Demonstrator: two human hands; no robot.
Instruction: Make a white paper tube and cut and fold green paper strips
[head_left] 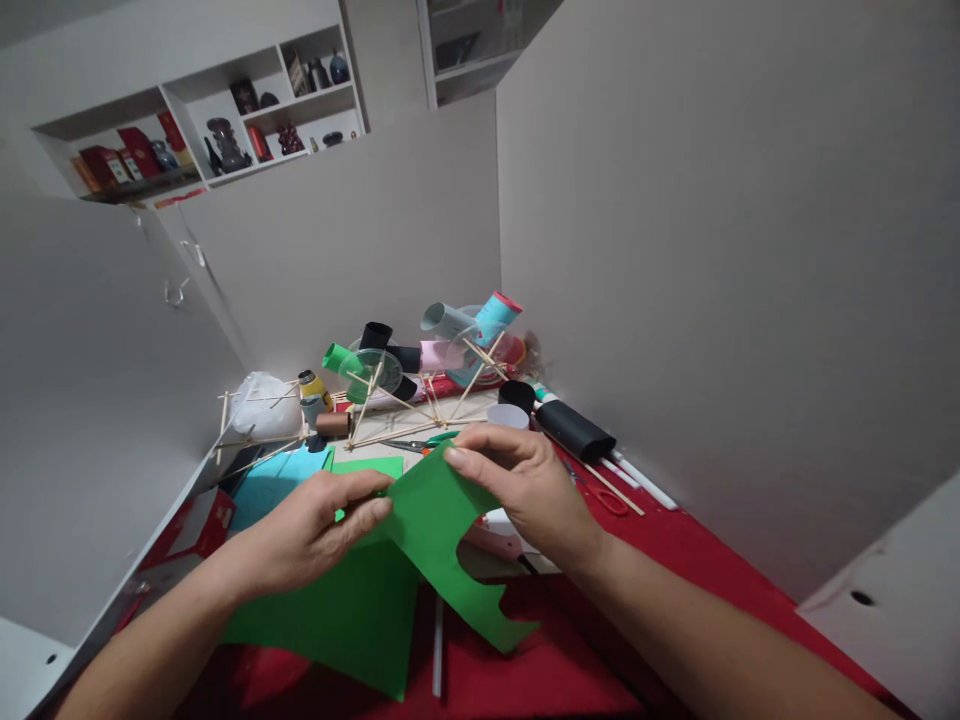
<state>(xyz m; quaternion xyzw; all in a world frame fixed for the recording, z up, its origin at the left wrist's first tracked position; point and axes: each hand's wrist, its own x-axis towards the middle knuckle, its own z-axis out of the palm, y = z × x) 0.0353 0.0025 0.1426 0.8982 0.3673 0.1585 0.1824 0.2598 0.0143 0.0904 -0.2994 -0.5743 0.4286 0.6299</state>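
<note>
Both hands hold up a piece of green paper [431, 520] with round cut-outs along its right edge. My left hand [322, 530] pinches its left corner between thumb and fingers. The upper corner is gripped by my right hand [525, 490], thumb in front. Beneath lies a larger green sheet [337, 610], partly covered by my left hand and the held piece. Behind the paper, scissors with green handles [442, 438] lie on the work surface. A thin white stick [438, 650] points toward me below the paper.
At the back stand stick frames [367, 400] bearing clear discs and coloured paper tubes [499, 315]. A black paper roll [574, 430] and red-handled scissors [611, 500] lie at right. Blue paper [281, 485] and a white plastic bag [262, 405] are at left. Grey panels [675, 250] enclose the red-covered table [712, 580].
</note>
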